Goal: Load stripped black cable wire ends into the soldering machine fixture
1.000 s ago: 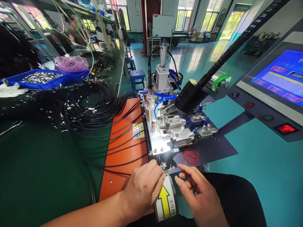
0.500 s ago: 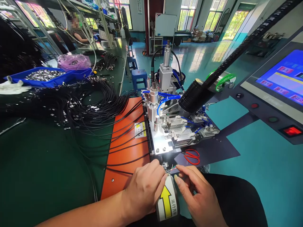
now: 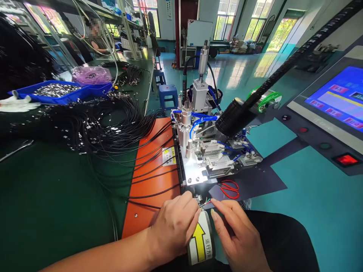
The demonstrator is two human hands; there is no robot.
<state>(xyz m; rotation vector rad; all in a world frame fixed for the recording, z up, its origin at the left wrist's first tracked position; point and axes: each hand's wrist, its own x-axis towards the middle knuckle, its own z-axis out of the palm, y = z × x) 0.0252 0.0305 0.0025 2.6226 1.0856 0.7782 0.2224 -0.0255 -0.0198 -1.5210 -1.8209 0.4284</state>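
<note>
My left hand [image 3: 178, 219] is closed around the end of a black cable just in front of the machine [image 3: 204, 151]. Thin coloured wires [image 3: 206, 202], among them red, green and white, stick out to the right of its fingertips. My right hand [image 3: 238, 230] has thumb and index finger apart, the index fingertip touching the wire ends. Below both hands lies a white label with a yellow arrow [image 3: 200, 241]. Several black cables [image 3: 154, 185] run across the orange panel [image 3: 141, 223] to the machine's left side.
Red-handled scissors [image 3: 230, 189] lie on the dark plate behind my right hand. A black lamp [image 3: 231, 119] hangs over the machine. A control screen [image 3: 340, 98] stands at right. Cable bundles [image 3: 96, 124] and a blue tray [image 3: 59, 99] are at left. A person [image 3: 98, 37] sits far back.
The view has shifted slightly. My right thumb has moved a little away from the wires; my left hand keeps its grip.
</note>
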